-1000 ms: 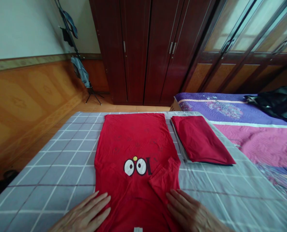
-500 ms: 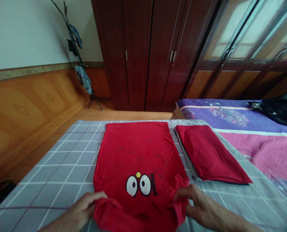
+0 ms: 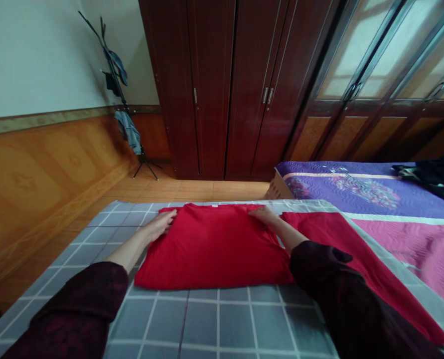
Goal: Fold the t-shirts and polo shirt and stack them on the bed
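Note:
A red T-shirt [image 3: 214,249] lies folded over on a grey checked bedspread [image 3: 232,324], its fold along the near side and its printed eyes hidden inside. My left hand [image 3: 163,224] is closed at the shirt's far left corner, fingers curled on the cloth. At the far right corner my right hand [image 3: 263,216] pinches the cloth, its fingertips partly hidden. Beside my right forearm lies another folded red garment [image 3: 378,269], partly covered by my dark sleeve.
A second bed with a purple and pink cover [image 3: 386,199] stands at the right, dark clothing [image 3: 434,174] on it. Behind are a dark red wardrobe [image 3: 210,124] and, at the left, a coat rack [image 3: 119,89] with hanging items.
Both hands have carried the shirt's near end away from me to its far end, doubling the shirt over. The eye print has gone out of sight and the bedspread in front is uncovered.

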Motion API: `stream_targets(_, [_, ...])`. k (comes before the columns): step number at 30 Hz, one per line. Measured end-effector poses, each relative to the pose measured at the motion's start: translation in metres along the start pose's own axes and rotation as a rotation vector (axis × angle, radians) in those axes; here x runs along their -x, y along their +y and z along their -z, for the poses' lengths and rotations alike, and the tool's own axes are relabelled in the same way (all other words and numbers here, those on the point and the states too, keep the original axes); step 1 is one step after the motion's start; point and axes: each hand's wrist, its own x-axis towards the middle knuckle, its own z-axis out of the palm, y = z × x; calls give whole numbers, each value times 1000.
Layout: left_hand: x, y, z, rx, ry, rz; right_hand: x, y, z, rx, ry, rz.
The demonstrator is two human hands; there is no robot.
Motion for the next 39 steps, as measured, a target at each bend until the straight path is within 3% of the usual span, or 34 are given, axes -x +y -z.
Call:
stream_targets(2, [4,-11,5,-34,41,14,-2,9,-1,138,10,-22])
stream_targets(4, [24,-23,15,-70,79,17,11,20,3,275,36,-1])
stream_targets(8, [85,-57,34,-249,72,-37,72,51,13,466,71,120])
stream_targets(12, [125,-87,30,-425,114,-167,132,77,1,636,76,286])
stream_targets(14, [133,-87,23,-431,141,-189,145,78,-6,759,123,337])
stream_targets(17, [145,-67,20,-349,76,-171,152,66,-5,808,166,256])
stream_targets(20, [173,-49,33,-270,-77,-124,166,59,7,738,166,222])
stream_targets(22, [197,-50,47,-334,-138,-100,184,64,12,721,123,241])
stream_targets(25, [229,-65,55,-682,-31,-114,217,75,6,796,67,307])
stream_targets(27, [242,-72,45,-938,95,-241,235,74,-8,836,99,445])
stream_targets(29, [245,-72,21,-1087,144,-449,246,66,-31,800,157,619])
stream_targets(32, [236,-68,-22,-1185,61,-682,248,52,-67,705,160,801])
stream_targets(34, [225,-72,-41,-1251,-43,-690,243,53,-83,688,81,849])
stream_targets(36, [213,-82,-45,-1302,-130,-618,236,64,-87,689,13,830])
stream_targets(39, [194,-88,-34,-1272,-66,-579,224,78,-74,642,81,729])
